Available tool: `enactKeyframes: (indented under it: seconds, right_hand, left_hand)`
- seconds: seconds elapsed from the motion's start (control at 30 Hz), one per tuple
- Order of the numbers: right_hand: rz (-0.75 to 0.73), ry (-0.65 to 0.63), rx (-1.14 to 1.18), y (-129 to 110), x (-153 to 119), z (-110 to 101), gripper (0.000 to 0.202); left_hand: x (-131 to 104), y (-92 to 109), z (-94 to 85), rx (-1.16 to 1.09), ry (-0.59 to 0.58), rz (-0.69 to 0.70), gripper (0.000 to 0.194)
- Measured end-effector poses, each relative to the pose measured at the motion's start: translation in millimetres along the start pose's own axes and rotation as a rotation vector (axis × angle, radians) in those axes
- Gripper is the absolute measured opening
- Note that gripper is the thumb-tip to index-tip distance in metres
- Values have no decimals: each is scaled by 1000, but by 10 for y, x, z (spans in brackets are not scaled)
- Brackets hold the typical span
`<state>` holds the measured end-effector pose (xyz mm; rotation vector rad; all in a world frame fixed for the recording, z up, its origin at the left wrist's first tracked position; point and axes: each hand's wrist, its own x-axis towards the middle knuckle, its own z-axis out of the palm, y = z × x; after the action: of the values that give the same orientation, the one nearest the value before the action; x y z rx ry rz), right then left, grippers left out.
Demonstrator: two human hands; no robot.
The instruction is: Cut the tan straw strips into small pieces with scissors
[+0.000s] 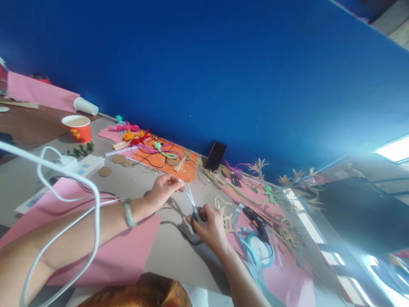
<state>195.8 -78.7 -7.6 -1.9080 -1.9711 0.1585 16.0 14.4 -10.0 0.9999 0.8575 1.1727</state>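
Observation:
My right hand point(211, 226) has its fingers in the black handles of a pair of scissors point(191, 198). The blades are parted and point up and left, toward my left hand point(166, 188). A pale bracelet circles that wrist. Thumb and fingers of my left hand are pinched together near the blade tips, around a small whitish piece too tiny to identify. Just right of the scissors lies a tangle of beige strips point(226, 213). Beyond my hands, an orange sheet point(187, 172) bears thin dark cords and small wooden discs.
A red paper cup point(79, 129) and a white power strip point(91, 165) stand left. A white cable point(96, 221) loops across the foreground. Right are a glue gun point(260, 224), a blue ribbon roll point(260, 249) and dried stems. A phone point(216, 156) leans on the blue wall.

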Motion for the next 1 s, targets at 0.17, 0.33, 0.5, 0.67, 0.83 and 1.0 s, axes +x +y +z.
enactKeyframes:
  seconds: [0.17,0.33,0.5,0.67,0.83,1.0]
  right_hand:
    - [-23,47,-13,8,-13,15,33]
    - [-29,57,-4,22,-17,34,31]
    - [-18,52,11,27,-16,48,30]
    - [-4,28,15,24,-14,50,34]
    - [1,23,51,18,-12,50,33]
    - [8,17,81,3,-11,36,34]
  left_hand:
    - [-5,17,9,13,10,14,20]
    - [-12,17,11,14,2,7,18]
    - [-11,-17,4,2,-19,1,17]
    - [-21,-11,8,-5,-37,-5,16]
    - [-35,-14,18,-14,-49,-13,17]
    - [-41,-21,29,-14,-59,-16,17]
